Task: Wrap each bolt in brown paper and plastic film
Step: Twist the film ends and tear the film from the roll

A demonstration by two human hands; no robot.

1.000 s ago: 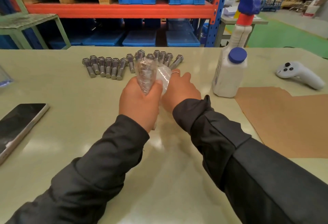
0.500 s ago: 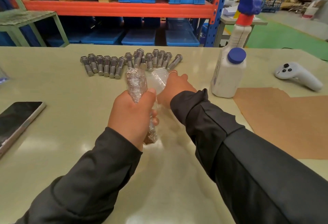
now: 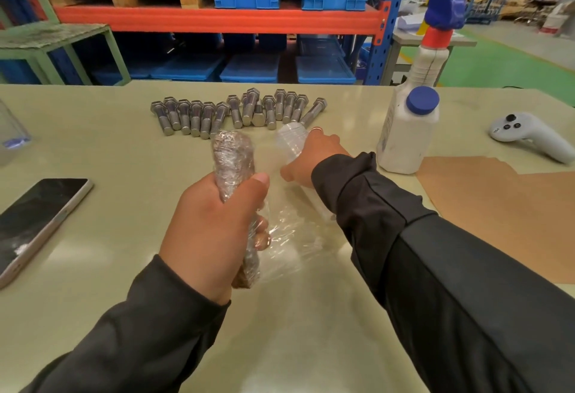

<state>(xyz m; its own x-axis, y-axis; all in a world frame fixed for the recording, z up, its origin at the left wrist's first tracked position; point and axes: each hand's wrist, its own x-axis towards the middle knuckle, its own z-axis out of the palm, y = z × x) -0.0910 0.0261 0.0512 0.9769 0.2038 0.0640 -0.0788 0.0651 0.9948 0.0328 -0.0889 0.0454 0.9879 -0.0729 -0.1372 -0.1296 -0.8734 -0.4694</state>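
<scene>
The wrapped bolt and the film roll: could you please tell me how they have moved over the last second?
The left hand has drawn the wrapped bolt back toward the person, while the right hand has carried the film roll away to the right, so a sheet of plastic film now stretches between them. Both hands keep their grips. The loose bolts, white bottle, phone and brown paper have stayed put.

About fifteen bare bolts [image 3: 236, 114], one wrapped bolt [image 3: 232, 159], two bottles [image 3: 407, 131], one phone [image 3: 37, 221], one controller [image 3: 525, 136]
</scene>
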